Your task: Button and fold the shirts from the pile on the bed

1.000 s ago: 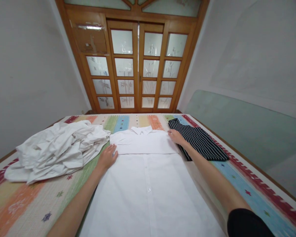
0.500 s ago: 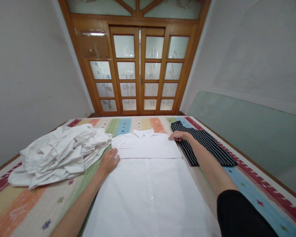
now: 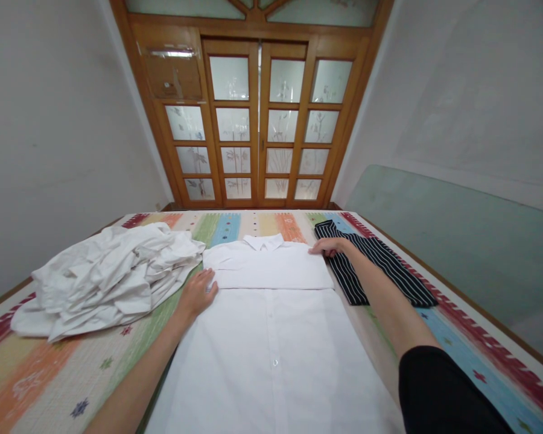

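A white button-up shirt (image 3: 271, 349) lies front up and spread flat, its collar at the far end. A sleeve is laid straight across its chest below the collar. My left hand (image 3: 200, 292) rests on the shirt's left edge, at the left end of that sleeve, fingers stretched and lying flat. At the far right shoulder, my right hand (image 3: 328, 246) pinches the edge of the shirt between thumb and fingers. Its curled fingertips are partly hidden.
To the left lies a crumpled heap of white cloth (image 3: 113, 277). A folded black garment with white stripes (image 3: 380, 265) lies on the right, partly under my right forearm. Beneath everything is a colourful patterned cover (image 3: 117, 367). Wooden glazed doors (image 3: 256, 120) stand beyond, with walls at both sides.
The view has shifted very slightly. Both hands stay at the same places on the shirt, and the shirt lies as before.
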Demonstrator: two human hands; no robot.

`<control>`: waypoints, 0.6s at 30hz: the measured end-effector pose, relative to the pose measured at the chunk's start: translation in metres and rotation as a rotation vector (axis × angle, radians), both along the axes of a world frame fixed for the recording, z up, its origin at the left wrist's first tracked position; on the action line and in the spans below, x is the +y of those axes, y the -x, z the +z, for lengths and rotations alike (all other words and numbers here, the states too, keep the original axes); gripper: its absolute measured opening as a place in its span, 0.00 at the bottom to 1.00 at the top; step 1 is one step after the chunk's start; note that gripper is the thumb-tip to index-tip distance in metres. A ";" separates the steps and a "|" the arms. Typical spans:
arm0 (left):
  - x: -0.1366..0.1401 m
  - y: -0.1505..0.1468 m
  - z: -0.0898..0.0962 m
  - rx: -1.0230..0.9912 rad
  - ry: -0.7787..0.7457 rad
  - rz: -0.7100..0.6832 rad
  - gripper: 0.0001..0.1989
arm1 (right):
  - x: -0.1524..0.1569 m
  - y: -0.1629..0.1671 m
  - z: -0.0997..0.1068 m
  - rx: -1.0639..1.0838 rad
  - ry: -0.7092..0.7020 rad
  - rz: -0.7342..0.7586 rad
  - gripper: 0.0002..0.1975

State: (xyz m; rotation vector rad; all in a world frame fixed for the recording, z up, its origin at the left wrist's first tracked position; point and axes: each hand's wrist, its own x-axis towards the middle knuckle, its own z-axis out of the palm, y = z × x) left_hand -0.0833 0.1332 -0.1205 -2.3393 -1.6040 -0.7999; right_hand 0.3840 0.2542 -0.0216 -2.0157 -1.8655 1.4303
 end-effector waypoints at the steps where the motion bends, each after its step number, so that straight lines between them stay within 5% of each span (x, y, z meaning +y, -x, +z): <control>1: 0.000 0.000 0.000 -0.004 -0.003 0.000 0.17 | 0.000 -0.001 -0.001 0.009 -0.020 0.019 0.25; 8: 0.001 0.001 -0.003 -0.013 -0.013 -0.008 0.17 | 0.006 -0.008 -0.008 0.243 -0.028 -0.013 0.24; 13: 0.001 0.001 -0.002 -0.009 0.000 0.004 0.18 | 0.014 -0.010 -0.013 0.096 -0.211 -0.068 0.22; 18: 0.000 0.000 -0.001 -0.015 -0.006 0.003 0.18 | 0.015 -0.016 -0.016 -0.077 -0.287 0.090 0.22</control>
